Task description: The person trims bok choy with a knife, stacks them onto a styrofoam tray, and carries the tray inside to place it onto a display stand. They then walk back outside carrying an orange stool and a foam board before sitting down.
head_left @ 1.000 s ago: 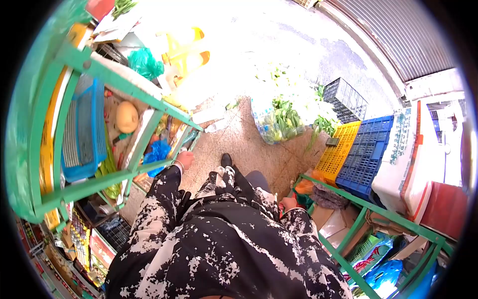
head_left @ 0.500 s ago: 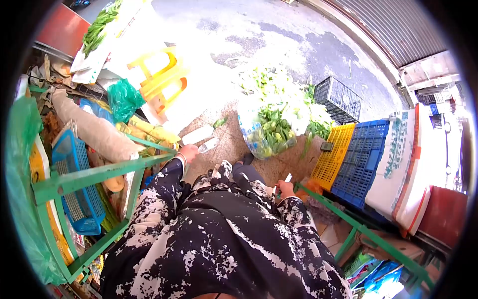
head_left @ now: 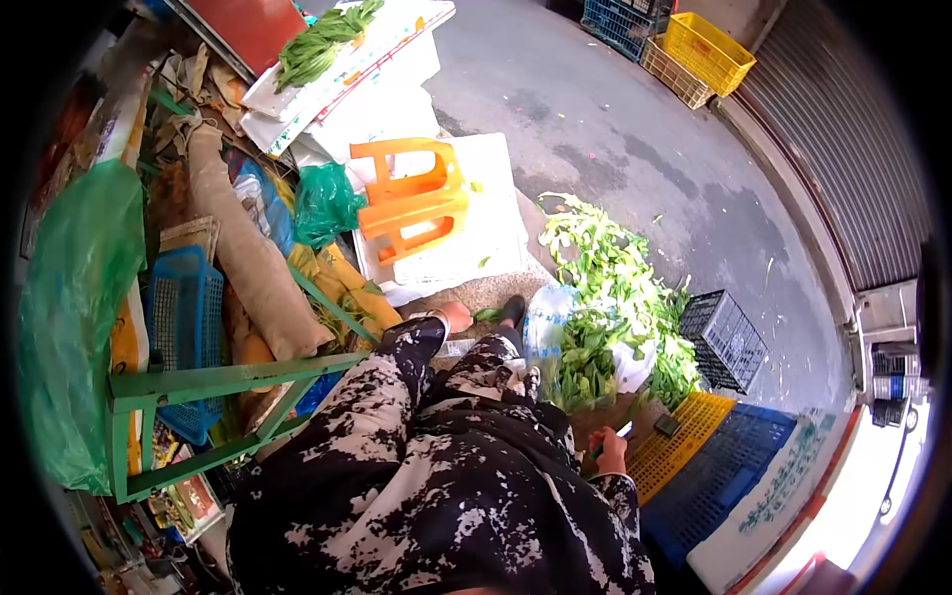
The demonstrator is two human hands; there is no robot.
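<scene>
My left hand [head_left: 456, 315] is low in front of my left leg, beside the white foam board and above the floor; its fingers do not show clearly. My right hand [head_left: 610, 454] is closed around a small knife [head_left: 624, 429] with a short pale blade, near the yellow crate [head_left: 684, 446]. Ahead of it lies a heap of leafy green vegetables [head_left: 620, 297], part of it in a clear plastic bag [head_left: 547, 322] with blue print. An orange plastic stool [head_left: 412, 203] lies on its side on the white foam board [head_left: 496, 198].
A black crate [head_left: 724, 342] stands beyond the greens. Blue crate [head_left: 719, 481] and white foam box [head_left: 769, 496] are at my right. A green metal frame [head_left: 238, 377], blue basket [head_left: 183, 337] and green plastic bag [head_left: 79, 327] crowd my left. More greens [head_left: 322, 45] lie on foam boxes.
The view has swung, so the stool, greens and crates sit farther right and lower. My left hand has moved away from the pale object beside it. My right hand still holds the knife.
</scene>
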